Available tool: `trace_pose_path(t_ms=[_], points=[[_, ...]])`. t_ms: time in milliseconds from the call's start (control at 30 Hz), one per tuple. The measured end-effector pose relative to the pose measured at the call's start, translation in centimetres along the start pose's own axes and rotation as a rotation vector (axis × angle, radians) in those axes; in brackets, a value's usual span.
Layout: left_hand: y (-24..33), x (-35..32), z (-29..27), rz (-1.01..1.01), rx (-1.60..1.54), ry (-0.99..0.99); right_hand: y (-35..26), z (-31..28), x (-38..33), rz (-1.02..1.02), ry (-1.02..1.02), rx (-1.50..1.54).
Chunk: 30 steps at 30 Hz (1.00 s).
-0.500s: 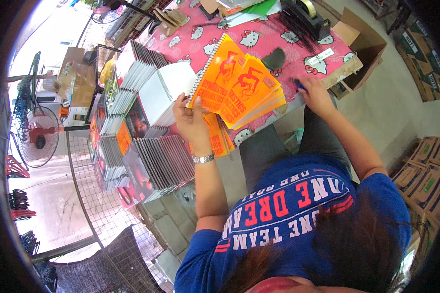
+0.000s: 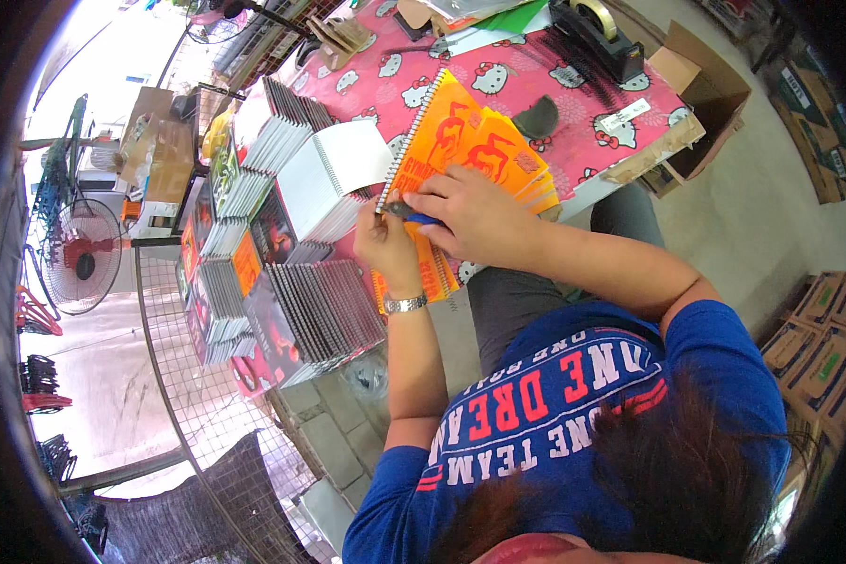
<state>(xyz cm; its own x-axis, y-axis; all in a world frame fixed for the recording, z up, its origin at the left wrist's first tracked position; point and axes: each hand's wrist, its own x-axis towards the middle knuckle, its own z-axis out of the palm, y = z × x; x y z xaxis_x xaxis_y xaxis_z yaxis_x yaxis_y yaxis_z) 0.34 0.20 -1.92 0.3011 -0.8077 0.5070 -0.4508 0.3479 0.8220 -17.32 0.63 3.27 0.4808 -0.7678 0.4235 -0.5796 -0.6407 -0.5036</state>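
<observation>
An orange spiral-bound notebook (image 2: pixel 447 111) with red figure drawings lies at an angle on the table, its coil along the left edge. My left hand (image 2: pixel 387 252), a metal watch on its wrist, is closed at the notebook's lower left corner by the coil's end. Blue-handled pliers (image 2: pixel 410 215) are in my right hand (image 2: pixel 477 214), their dark jaws at that same coil end, close to my left fingertips. The exact bite of the jaws is too small to make out. More orange notebooks (image 2: pixel 534 188) lie fanned beneath and to the right, others below my hands.
Stacks of dark-covered spiral notebooks (image 2: pixel 320 310) and white-paged ones (image 2: pixel 334 179) stand on the left. A dark rounded object (image 2: pixel 538 117) rests on the pink patterned tablecloth (image 2: pixel 385 89). Behind are a tape dispenser (image 2: pixel 603 42) and loose black coils (image 2: pixel 566 68). An open carton (image 2: pixel 710 103) stands at right.
My right hand has come from the table's right edge over to the notebook's lower left corner, bringing the pliers to the coil end. My left hand stays at that corner, its fingers now drawn in.
</observation>
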Motion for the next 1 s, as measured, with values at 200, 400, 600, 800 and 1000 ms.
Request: trace_pose_path(t_ms=[200, 400, 600, 800, 1000], points=[[2.7, 0.9, -2.7, 0.278, 0.394, 0.018, 2.7, -0.1, -1.9, 0.344, -0.278, 1.157], [8.0, 6.9, -9.9, 0.249, 0.498, -0.106, 15.8, -2.1, -8.4, 0.420, 0.212, 0.067], [-4.3, 5.5, -3.8, -0.070, 0.903, -0.572, 21.9, 0.7, -7.3, 0.486, -0.074, -0.260], [-4.4, 6.2, 7.3, 0.277, 0.427, -0.539, 31.6, 0.2, -1.4, 0.556, 0.375, -0.251], [-4.3, 5.9, 11.7, -0.053, 0.583, -0.674, 31.5, -0.2, 0.9, 0.645, 0.054, -0.482]])
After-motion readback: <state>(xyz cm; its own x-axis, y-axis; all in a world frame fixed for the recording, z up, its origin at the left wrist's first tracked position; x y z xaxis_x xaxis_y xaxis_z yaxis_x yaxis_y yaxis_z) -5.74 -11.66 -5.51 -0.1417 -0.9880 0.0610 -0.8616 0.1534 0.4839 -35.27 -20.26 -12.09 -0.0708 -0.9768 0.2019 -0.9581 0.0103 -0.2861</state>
